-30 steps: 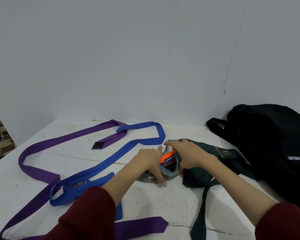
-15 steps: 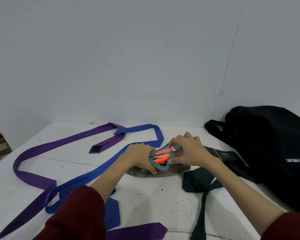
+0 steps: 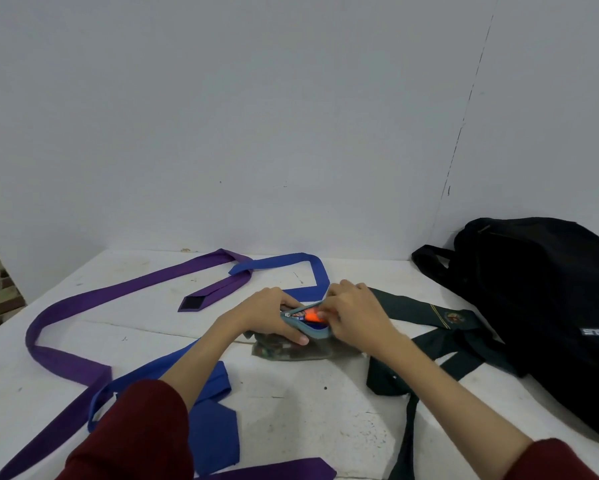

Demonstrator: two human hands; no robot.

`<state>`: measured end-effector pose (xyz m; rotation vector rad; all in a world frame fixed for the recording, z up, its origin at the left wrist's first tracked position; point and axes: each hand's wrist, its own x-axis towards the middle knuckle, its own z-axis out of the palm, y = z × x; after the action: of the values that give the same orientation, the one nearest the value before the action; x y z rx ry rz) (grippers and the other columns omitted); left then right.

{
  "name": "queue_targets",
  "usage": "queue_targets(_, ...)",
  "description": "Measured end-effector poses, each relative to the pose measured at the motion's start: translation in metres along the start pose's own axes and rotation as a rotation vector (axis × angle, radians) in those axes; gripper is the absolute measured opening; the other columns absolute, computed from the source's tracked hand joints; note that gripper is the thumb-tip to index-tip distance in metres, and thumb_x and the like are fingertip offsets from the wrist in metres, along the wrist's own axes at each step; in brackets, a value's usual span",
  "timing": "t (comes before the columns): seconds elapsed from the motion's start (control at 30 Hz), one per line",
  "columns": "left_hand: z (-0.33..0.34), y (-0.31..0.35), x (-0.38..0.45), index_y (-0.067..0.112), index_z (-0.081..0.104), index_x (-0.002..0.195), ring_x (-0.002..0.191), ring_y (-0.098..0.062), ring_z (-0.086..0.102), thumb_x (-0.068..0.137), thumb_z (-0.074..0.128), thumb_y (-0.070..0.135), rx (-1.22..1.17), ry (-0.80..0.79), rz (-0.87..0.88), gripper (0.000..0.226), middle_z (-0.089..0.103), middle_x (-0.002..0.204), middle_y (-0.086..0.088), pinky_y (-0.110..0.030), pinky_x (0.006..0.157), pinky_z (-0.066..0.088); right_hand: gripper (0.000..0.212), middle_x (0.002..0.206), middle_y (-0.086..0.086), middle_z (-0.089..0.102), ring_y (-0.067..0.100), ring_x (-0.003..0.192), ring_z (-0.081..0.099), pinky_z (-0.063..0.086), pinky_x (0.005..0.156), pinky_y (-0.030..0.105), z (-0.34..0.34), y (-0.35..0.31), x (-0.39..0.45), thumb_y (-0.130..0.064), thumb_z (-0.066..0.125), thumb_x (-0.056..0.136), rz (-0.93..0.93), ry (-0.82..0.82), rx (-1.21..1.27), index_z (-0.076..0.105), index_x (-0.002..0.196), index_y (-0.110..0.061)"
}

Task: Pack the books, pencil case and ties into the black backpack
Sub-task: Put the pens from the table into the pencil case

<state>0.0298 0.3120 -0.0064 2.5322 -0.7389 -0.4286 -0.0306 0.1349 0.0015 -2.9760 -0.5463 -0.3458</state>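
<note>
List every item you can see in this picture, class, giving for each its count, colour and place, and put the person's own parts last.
Backpack: 1, black, right on the table.
Purple tie: 1, left, looping across the table.
Blue tie: 1, centre-left, crossing the purple tie.
Dark green tie: 1, with crest, between case and backpack.
Pencil case: 1, patterned with grey-blue rim, centre, unzipped, orange item showing.
Table: 1, white.
Wall: grey, behind.
Left hand: holds case.
Right hand: holds case rim.
Sleeves: 2, maroon, bottom.
</note>
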Motion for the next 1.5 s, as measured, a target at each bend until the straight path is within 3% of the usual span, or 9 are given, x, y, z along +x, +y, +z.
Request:
queue_targets(0.17,0.0,-0.003,-0.003,0.025,0.066,0.115,0.087,-0.012,0.06,0.072,0.078,0.038,-0.022,0.017,-0.012,0.047,0.07,0.103,0.002,-0.03,0.08,0.049,0.021,0.089,-0.003,0.058,0.014,0.077,0.049,0.037,0.079,0.03,0.003,-0.011,0.014,-0.037,0.056,0.091,0.128,-0.11,0.062,0.056,0.077,-0.022)
queue_targets(0.27,-0.001,0.001,-0.004,0.023,0.069,0.109,0.078,-0.01,0.058,0.07,0.08,0.037,0.016,0.031,-0.014,0.043,0.07,0.099,0.002,-0.019,0.055,0.044,0.028,0.081,-0.001,0.059,0.017,0.074,0.049,0.034,0.058,0.024,0.002,-0.025,0.022,-0.025,0.059,0.086,0.121,-0.149,0.19,0.049,0.061,-0.025)
queue_targets(0.47,0.0,0.0,-0.01,0.028,0.067,0.115,0.073,-0.003,0.055,0.071,0.079,0.036,0.015,0.095,-0.009,0.046,0.067,0.098,0.009,-0.014,0.049,0.038,0.019,0.083,0.006,0.071,0.017,0.071,0.059,0.051,0.065,0.03,0.0,-0.023,0.021,-0.02,0.058,0.088,0.194,-0.129,0.392,0.072,0.08,-0.01)
queue_targets(0.6,-0.006,-0.01,-0.016,0.025,0.068,0.112,0.086,-0.019,0.065,0.068,0.083,0.029,-0.085,0.09,-0.039,0.047,0.067,0.098,0.008,-0.039,0.067,0.057,0.026,0.084,0.004,0.072,0.014,0.077,0.062,0.05,0.072,0.03,-0.001,-0.032,0.025,-0.034,0.067,0.085,0.276,-0.069,0.621,0.075,0.088,-0.01)
queue_targets(0.73,-0.005,-0.022,-0.023,0.025,0.069,0.111,0.073,-0.003,0.057,0.071,0.081,0.024,-0.158,0.158,-0.068,0.042,0.063,0.086,0.011,-0.011,0.051,0.042,0.021,0.089,0.001,0.07,0.015,0.082,0.056,0.041,0.081,0.032,0.011,-0.052,0.032,-0.031,0.058,0.09,0.305,0.004,0.365,0.07,0.091,-0.013)
queue_targets(1.0,0.004,-0.036,-0.027,0.024,0.075,0.097,0.068,-0.005,0.06,0.078,0.075,0.024,-0.266,0.309,-0.08,0.019,0.067,0.073,0.013,-0.015,0.059,0.046,0.026,0.1,0.006,0.062,0.023,0.103,0.05,0.029,0.098,0.043,0.008,-0.064,0.032,-0.032,0.046,0.094,0.112,-0.012,-0.121,0.06,0.096,-0.011)
queue_targets(1.17,0.008,-0.04,-0.031,0.02,0.076,0.095,0.052,0.002,0.054,0.079,0.074,0.022,-0.342,0.369,-0.068,0.016,0.064,0.062,0.012,-0.013,0.051,0.039,0.026,0.078,-0.003,0.058,0.017,0.083,0.055,0.03,0.095,0.039,0.007,-0.048,0.037,-0.041,0.058,0.085,0.24,-0.052,0.062,0.061,0.084,-0.015)
queue_targets(1.37,0.001,-0.034,-0.032,0.021,0.074,0.102,0.072,-0.009,0.057,0.079,0.074,0.024,-0.248,0.289,-0.012,0.023,0.068,0.08,0.009,-0.024,0.066,0.046,0.028,0.096,0.001,0.07,0.017,0.09,0.061,0.043,0.086,0.032,0.001,-0.011,0.025,-0.038,0.056,0.089,0.161,-0.167,0.191,0.07,0.097,-0.015)
queue_targets(1.5,-0.002,-0.014,-0.026,0.029,0.052,0.13,0.099,-0.007,0.046,0.069,0.077,0.049,0.1,0.067,-0.085,0.069,0.052,0.112,0.01,-0.024,0.084,0.043,0.048,0.12,-0.006,0.062,0.012,0.106,0.057,0.044,0.094,0.029,0.005,0.003,0.016,-0.055,0.054,0.087,0.074,-0.275,0.253,0.061,0.123,-0.024)
